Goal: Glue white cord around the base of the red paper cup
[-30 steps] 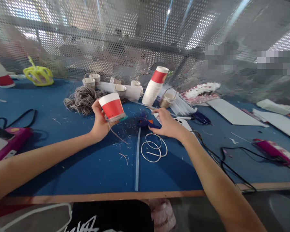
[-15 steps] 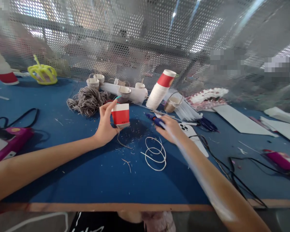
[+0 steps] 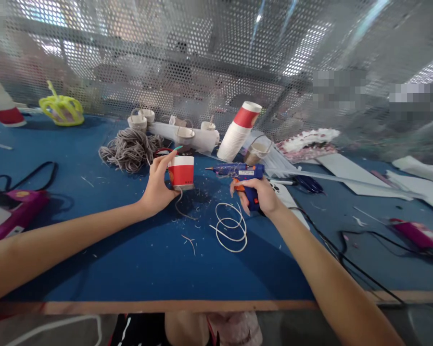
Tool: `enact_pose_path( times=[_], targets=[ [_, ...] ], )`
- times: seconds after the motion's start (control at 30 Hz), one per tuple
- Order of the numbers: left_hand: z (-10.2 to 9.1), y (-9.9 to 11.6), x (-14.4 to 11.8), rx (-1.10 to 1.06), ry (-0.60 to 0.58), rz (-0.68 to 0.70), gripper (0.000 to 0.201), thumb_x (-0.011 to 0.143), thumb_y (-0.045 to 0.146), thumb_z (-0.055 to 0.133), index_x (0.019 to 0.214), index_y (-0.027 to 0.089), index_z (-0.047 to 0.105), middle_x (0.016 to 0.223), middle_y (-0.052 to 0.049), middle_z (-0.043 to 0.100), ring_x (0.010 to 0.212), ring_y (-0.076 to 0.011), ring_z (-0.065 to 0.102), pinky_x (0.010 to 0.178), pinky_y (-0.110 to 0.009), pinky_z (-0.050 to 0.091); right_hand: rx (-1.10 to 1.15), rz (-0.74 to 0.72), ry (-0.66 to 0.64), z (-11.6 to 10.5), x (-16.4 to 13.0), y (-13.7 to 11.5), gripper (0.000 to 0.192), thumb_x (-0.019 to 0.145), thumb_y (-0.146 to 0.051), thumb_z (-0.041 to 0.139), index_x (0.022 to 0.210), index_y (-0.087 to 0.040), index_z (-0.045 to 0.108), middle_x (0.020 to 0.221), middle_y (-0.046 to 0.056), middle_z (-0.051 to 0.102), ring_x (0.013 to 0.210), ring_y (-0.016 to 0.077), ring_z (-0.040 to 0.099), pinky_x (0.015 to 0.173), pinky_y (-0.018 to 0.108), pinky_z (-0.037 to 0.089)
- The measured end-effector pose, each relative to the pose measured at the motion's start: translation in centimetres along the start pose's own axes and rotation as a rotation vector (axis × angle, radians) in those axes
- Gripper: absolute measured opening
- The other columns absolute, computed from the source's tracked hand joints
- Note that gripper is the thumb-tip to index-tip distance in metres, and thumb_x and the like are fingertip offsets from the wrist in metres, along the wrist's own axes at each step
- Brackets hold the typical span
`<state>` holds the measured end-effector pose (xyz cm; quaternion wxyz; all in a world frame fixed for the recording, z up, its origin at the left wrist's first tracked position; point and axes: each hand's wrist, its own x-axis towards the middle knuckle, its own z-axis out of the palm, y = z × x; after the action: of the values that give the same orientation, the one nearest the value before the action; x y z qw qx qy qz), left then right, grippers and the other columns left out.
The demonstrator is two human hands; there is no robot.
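My left hand (image 3: 160, 186) grips a short red and white paper cup (image 3: 183, 173) between thumb and fingers. Grey cord (image 3: 181, 207) trails from the base of the cup onto the table. In my right hand (image 3: 261, 194) is a blue glue gun (image 3: 240, 170), its nozzle pointing left toward the cup but apart from it. A long clear glue stick (image 3: 332, 177) sticks out of the gun's back end. Below and between the hands lies a loose coil of white cord (image 3: 232, 228). My right fingers wrap the handle near the orange trigger.
A heap of grey cord (image 3: 130, 150), small cord-wrapped baskets (image 3: 184, 136) and a leaning stack of paper cups (image 3: 238, 132) stand at the back. Magenta tools (image 3: 18, 214) lie at the sides. A phone (image 3: 286, 199) and black cable (image 3: 321, 235) are by my right arm.
The glue gun has swung from angled away to level, now side-on with its nozzle toward the cup. My left hand holds the cup in nearly the same place.
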<state>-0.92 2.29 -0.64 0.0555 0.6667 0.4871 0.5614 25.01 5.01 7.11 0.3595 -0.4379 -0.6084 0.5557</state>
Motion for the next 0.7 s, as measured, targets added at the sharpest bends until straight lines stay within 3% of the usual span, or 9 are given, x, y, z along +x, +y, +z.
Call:
enact_pose_path(
  times=[0.1, 0.37, 0.5, 0.7],
  targets=[
    [0.1, -0.1, 0.0, -0.017, -0.003, -0.062, 0.098, 0.056, -0.001, 0.077, 0.141, 0.033, 0.041, 0.124, -0.006, 0.049, 0.113, -0.0249, 0.052, 0.098, -0.044, 0.052, 0.019, -0.02, -0.077, 0.0, -0.5, -0.1, 0.026, 0.072, -0.043, 0.066, 0.067, -0.018, 0.062, 0.032, -0.007, 0.046, 0.02, 0.0095, 0.036, 0.022, 0.023, 0.03],
    [0.3, -0.7, -0.2, -0.066, -0.053, -0.041, 0.101, 0.057, 0.002, 0.078, 0.144, 0.035, 0.039, 0.127, -0.006, 0.045, 0.119, -0.0258, 0.049, 0.107, -0.048, 0.048, -0.265, -0.066, -0.089, 0.8, -1.5, 0.2, 0.027, 0.071, -0.041, 0.078, 0.063, -0.021, 0.062, 0.04, -0.005, 0.054, 0.029, 0.009, 0.045, 0.031, 0.024, 0.041],
    [0.3, -1.0, -0.2, -0.058, -0.056, -0.005, 0.101, 0.057, 0.001, 0.076, 0.145, 0.035, 0.039, 0.128, -0.007, 0.046, 0.12, -0.0272, 0.049, 0.105, -0.047, 0.05, -0.37, -0.021, -0.131, 2.1, -1.9, 0.3, 0.025, 0.07, -0.039, 0.075, 0.059, -0.022, 0.061, 0.046, -0.003, 0.056, 0.033, 0.0098, 0.046, 0.033, 0.027, 0.041],
    [0.1, -0.5, -0.1, -0.022, -0.064, 0.066, 0.098, 0.059, 0.005, 0.076, 0.144, 0.035, 0.039, 0.129, -0.006, 0.049, 0.123, -0.0283, 0.049, 0.107, -0.048, 0.048, -0.44, -0.1, -0.126, 2.9, -2.2, 0.5, 0.028, 0.076, -0.039, 0.067, 0.055, -0.022, 0.06, 0.042, -0.004, 0.049, 0.035, 0.0093, 0.042, 0.039, 0.029, 0.04]
  ],
)
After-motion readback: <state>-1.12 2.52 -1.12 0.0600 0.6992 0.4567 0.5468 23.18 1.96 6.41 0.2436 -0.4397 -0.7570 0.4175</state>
